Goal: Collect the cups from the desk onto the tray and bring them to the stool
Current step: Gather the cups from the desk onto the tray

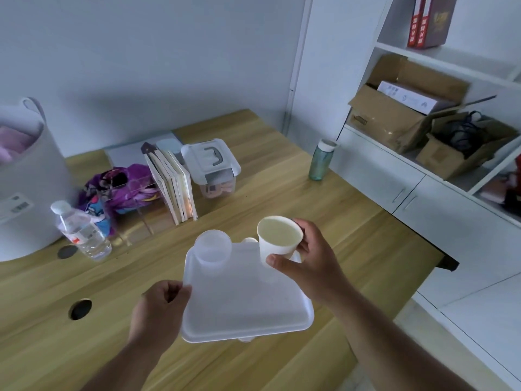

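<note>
A white plastic tray (pixel 245 303) is held over the wooden desk (pixel 324 198). My left hand (pixel 159 309) grips its left rim. A translucent plastic cup (pixel 212 249) stands upright in the tray's far left corner. My right hand (pixel 307 258) holds a white paper cup (pixel 277 238) by its side, just above the tray's far right corner. The paper cup is upright and looks empty inside. The stool is not in view.
On the desk stand a water bottle (pixel 81 230), a row of books (pixel 174 184), a clear lidded box (pixel 211 167), purple cloth (pixel 121 187), a green bottle (pixel 321 159) and a white basket (pixel 25 176). White shelves with cardboard boxes (pixel 400 114) rise on the right.
</note>
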The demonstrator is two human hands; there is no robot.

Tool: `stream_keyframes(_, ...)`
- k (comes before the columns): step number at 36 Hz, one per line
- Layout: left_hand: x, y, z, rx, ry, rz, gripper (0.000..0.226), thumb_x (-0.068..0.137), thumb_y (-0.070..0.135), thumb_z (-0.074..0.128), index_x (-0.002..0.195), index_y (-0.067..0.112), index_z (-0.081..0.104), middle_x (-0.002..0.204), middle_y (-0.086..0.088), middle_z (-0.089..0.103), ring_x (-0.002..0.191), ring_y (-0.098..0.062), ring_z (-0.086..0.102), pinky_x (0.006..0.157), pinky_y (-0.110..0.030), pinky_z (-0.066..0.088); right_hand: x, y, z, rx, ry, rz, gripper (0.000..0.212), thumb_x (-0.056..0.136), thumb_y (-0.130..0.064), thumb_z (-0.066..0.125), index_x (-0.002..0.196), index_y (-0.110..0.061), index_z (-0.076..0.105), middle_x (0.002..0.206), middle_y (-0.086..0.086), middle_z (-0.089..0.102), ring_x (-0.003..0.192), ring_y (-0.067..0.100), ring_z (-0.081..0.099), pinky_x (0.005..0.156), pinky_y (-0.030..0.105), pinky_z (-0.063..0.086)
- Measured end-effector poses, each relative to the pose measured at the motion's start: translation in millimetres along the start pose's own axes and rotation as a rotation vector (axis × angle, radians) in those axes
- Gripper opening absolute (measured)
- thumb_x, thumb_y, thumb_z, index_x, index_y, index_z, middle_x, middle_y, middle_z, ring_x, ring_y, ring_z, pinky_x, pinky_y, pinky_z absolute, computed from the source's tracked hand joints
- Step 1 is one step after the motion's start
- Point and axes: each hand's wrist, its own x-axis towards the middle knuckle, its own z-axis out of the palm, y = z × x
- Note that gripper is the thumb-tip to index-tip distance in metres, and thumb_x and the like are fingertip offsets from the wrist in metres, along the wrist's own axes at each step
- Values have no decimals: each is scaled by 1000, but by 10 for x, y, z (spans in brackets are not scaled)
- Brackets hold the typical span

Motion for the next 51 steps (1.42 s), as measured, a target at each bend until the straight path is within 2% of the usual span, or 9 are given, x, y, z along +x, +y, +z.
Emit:
stream_keyframes(9, -62, -26, -79, -11, 5, -3, 13, 93, 25, 74, 81, 23, 78, 73, 1, 79, 71, -24, 74, 60, -35, 55, 109, 96, 111, -97, 16, -13, 69, 75, -24, 91, 119, -56, 49, 121, -30, 66, 116, -6, 62, 96, 20, 50)
stream_keyframes(15, -52, -38, -113, -3, 26, -3, 13, 93, 23, 75, 80, 22, 77, 72, 0, 79, 70, -24, 73, 59, -34, 53, 68, 140, 116, -56, -71, 68, 100, 66, -41, 91, 151, -36, 40, 143, -23, 58, 137, 0, 52, 115, 34, 45)
stream_keyframes(22, -3, -67, -223, -1, 51, -17, 14, 94, 25, 74, 80, 24, 77, 73, 2, 78, 70, -24, 72, 58, -32, 49, 24, 180, -3, -25, -104, 52, 116, 65, -51, 92, 161, -32, 30, 159, -18, 44, 147, -4, 40, 121, 29, 35)
stream_keyframes(25, 63, -93, -311, -10, 73, -37, 12, 94, 27, 74, 82, 26, 76, 76, 3, 79, 73, -26, 71, 61, -33, 50, 81, 189, -63, 34, 6, 56, 100, 71, -55, 83, 157, -26, 39, 155, -9, 51, 142, 2, 49, 118, 29, 40)
stream_keyframes(29, 143, -93, -467, -5, 108, -37, 11, 94, 25, 74, 83, 25, 76, 79, 2, 78, 73, -23, 70, 62, -32, 49, 252, 359, -64, -47, 141, 93, 62, 92, -34, 74, 147, -24, 48, 142, -5, 60, 130, 9, 59, 114, 42, 48)
stream_keyframes(36, 339, -93, -629, 41, 190, -39, 16, 94, 26, 74, 78, 26, 75, 77, 1, 77, 71, -27, 69, 62, -33, 48, 677, 731, 270, -505, -183, 181, 97, 85, -42, 79, 163, -26, 24, 166, -3, 34, 148, 16, 42, 118, 40, 41)
stream_keyframes(43, 526, -151, -598, 53, 232, -55, 19, 94, 26, 74, 75, 29, 73, 78, 2, 78, 74, -29, 71, 66, -38, 53, 1089, 1043, 676, -675, -409, 134, 120, 77, -56, 81, 168, -22, 10, 175, 2, 17, 160, 21, 22, 127, 39, 26)
stream_keyframes(49, 618, -166, -474, 58, 227, -63, 20, 95, 24, 72, 76, 29, 74, 78, -1, 78, 74, -30, 70, 62, -33, 48, 1274, 1154, 935, -733, -425, 130, 89, 92, -42, 65, 166, -24, 19, 170, -2, 29, 153, 26, 35, 123, 44, 34)
stream_keyframes(51, 654, -177, -434, 53, 229, -80, 19, 95, 25, 72, 76, 28, 74, 78, -1, 78, 75, -31, 70, 62, -33, 48, 1336, 1229, 1001, -771, -391, 123, 63, 93, -38, 54, 155, -33, 39, 156, -4, 49, 139, 26, 51, 109, 43, 46)
